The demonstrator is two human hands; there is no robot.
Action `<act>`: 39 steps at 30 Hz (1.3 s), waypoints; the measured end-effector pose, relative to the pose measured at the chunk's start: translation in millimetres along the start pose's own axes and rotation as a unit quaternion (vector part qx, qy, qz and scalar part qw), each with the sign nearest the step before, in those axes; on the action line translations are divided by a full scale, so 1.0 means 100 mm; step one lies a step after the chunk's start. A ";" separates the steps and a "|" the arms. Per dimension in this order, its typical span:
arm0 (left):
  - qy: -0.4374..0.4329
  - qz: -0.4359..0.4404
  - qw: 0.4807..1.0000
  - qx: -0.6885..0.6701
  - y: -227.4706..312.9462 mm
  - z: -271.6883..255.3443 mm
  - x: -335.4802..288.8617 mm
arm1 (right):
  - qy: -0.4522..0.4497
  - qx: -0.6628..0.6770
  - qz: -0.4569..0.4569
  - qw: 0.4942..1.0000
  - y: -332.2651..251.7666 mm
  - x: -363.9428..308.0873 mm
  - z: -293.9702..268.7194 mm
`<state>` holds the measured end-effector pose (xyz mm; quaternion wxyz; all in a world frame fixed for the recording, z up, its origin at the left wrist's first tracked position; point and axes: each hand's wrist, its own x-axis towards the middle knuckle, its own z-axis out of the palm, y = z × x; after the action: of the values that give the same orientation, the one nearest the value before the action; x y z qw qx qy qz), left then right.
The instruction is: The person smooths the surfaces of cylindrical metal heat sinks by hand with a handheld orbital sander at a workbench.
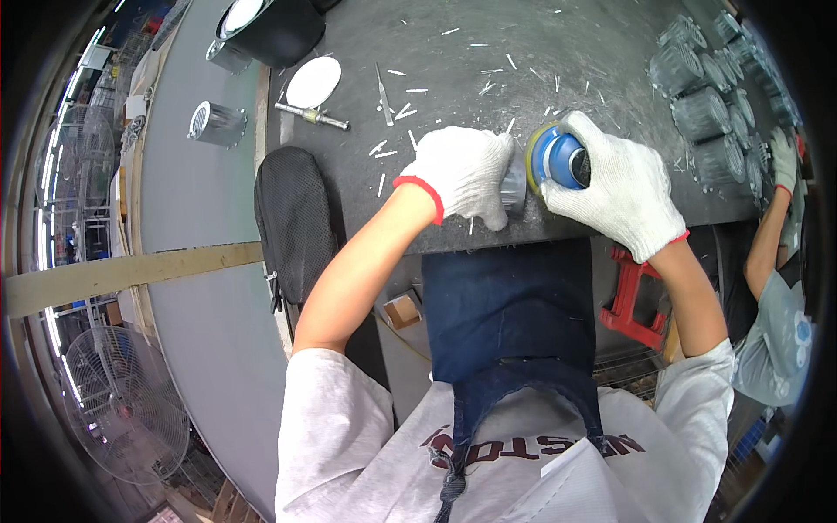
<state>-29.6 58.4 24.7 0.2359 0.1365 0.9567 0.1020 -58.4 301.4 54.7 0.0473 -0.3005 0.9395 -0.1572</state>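
Near the front edge of the dark bench, my left hand (462, 170), in a white knitted glove with a red cuff, is closed around a ribbed silvery metal part (513, 186). Most of that part is hidden by the glove. My right hand (617, 185), gloved the same way, grips a round blue tool (562, 160) with a black centre and a yellow rim. The tool's rim faces the metal part and sits close against it; whether they touch I cannot tell. Its exact kind does not show.
Thin white strips litter the bench (593, 35). A slim pointed tool (384, 94), a metal rod with brass-coloured fittings (312, 115) and a white disc (314, 83) lie left. Beside them are a black bag (295, 218) and black bucket (283, 33). Ribbed metal cylinders (700, 113) crowd the right, near another person's gloved hand (783, 159).
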 end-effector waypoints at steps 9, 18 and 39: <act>0.128 0.090 0.977 -0.145 -0.21 0.01 -0.13 | -0.039 0.249 0.146 0.957 0.25 -0.52 -0.07; 0.408 0.081 0.892 -0.178 0.02 0.76 -0.28 | -0.022 0.341 0.061 0.938 0.16 -0.47 0.05; 0.349 0.184 0.888 -0.235 -0.38 0.69 -0.28 | -0.052 0.210 -0.089 0.972 0.36 -0.03 -0.06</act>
<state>19.7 23.3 -33.2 -0.1109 0.2065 0.8833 0.4061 -77.4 332.6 49.1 0.1443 -0.3743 0.8510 -0.3390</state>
